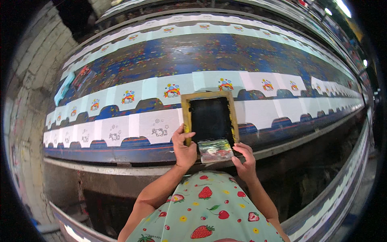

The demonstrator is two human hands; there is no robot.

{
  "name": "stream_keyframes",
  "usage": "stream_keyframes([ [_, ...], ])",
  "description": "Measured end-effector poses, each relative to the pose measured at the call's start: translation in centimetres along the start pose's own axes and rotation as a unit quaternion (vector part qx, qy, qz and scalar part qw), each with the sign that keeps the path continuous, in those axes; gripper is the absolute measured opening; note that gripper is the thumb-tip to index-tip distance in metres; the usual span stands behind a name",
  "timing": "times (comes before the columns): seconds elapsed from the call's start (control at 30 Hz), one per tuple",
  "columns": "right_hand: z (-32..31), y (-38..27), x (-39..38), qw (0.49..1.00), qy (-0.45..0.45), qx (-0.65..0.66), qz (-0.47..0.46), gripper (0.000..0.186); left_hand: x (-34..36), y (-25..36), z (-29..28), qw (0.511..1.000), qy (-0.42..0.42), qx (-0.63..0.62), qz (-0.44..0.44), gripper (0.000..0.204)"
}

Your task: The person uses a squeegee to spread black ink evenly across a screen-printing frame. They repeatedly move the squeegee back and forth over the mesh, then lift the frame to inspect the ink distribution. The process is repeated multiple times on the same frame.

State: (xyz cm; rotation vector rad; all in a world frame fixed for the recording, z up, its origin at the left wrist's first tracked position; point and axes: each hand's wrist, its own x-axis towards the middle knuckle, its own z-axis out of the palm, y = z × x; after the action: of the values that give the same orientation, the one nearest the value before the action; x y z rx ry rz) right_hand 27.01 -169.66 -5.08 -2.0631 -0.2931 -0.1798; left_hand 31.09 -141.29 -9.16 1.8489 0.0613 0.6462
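Note:
A screen-printing frame (185, 117), with wooden sides and dark mesh, lies over the near row of white fabric pieces. My left hand (184, 148) is closed round the frame's lower left side, its thumb by the left end of a squeegee (216, 151). Flat and paint-smeared, the squeegee rests at the frame's near end. At its right end, my right hand (245, 161) pinches the edge between thumb and fingers, close to the frame's lower right corner. Left of the frame, a white piece (159, 128) bears a dark outline print. The fabric under the frame is hidden.
The long printing table (173, 52) is paint-speckled. Another row holds pale pieces with colourful prints (172, 91); further rows lie at the far side. A light-blue cloth (64, 88) is at the left end. The table's ledge (109, 168) runs before me, and a block wall (38, 68) stands left.

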Motion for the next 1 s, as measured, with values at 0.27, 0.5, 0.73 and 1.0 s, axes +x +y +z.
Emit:
stream_keyframes([
  [0.27,-3.1,1.5,0.7,0.999,-0.04,0.021,0.03,0.039,-0.5,0.7,2.3,0.999,0.004,-0.016,-0.044,0.043],
  [0.5,-2.2,-1.1,2.1,0.964,-0.112,-0.17,-0.173,0.046,-0.6,0.3,2.6,0.998,0.003,-0.016,-0.06,0.043],
  [0.73,-0.8,-2.7,6.2,0.906,-0.199,-0.255,-0.274,0.042,-0.6,0.0,2.9,0.997,0.006,-0.01,-0.076,0.042],
  [1.0,-3.1,-5.3,12.9,0.878,-0.363,-0.243,-0.195,0.033,-0.8,0.0,2.7,0.995,-0.01,-0.016,-0.099,0.038],
])
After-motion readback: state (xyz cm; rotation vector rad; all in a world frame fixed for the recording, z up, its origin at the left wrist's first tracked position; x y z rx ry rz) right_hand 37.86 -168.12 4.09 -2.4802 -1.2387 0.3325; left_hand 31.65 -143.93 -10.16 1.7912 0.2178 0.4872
